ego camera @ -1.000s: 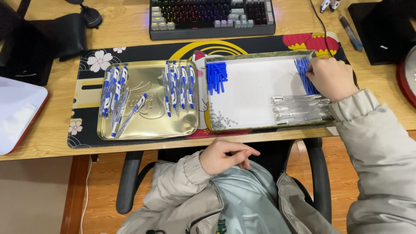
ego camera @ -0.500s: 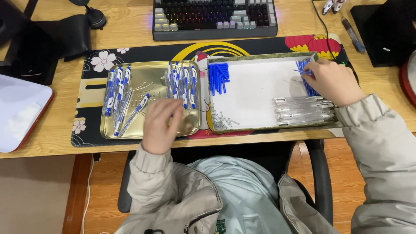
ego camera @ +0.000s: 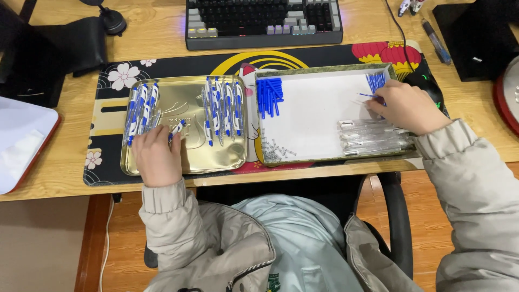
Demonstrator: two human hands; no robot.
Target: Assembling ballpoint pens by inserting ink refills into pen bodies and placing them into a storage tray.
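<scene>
My left hand (ego camera: 157,156) rests on the gold metal tray (ego camera: 189,157), its fingers closed around a blue and white pen (ego camera: 176,128). Two rows of the same pens (ego camera: 223,108) lie in that tray, one at its left side and one at its right. My right hand (ego camera: 406,106) is in the white shallow box (ego camera: 316,108) and pinches a thin blue refill (ego camera: 368,95) beside a bunch of blue refills (ego camera: 376,81). Blue pen caps (ego camera: 269,95), small springs (ego camera: 274,150) and clear pen barrels (ego camera: 370,137) also lie in the box.
A dark keyboard (ego camera: 264,21) stands behind the trays on a patterned desk mat (ego camera: 303,54). A black mouse (ego camera: 430,89) sits right of the box, a black object (ego camera: 478,38) at the far right, a white pad (ego camera: 21,143) at the left edge.
My left hand rose from my lap to the gold tray and closed on a pen. My right hand stayed at the blue refills and now pinches one.
</scene>
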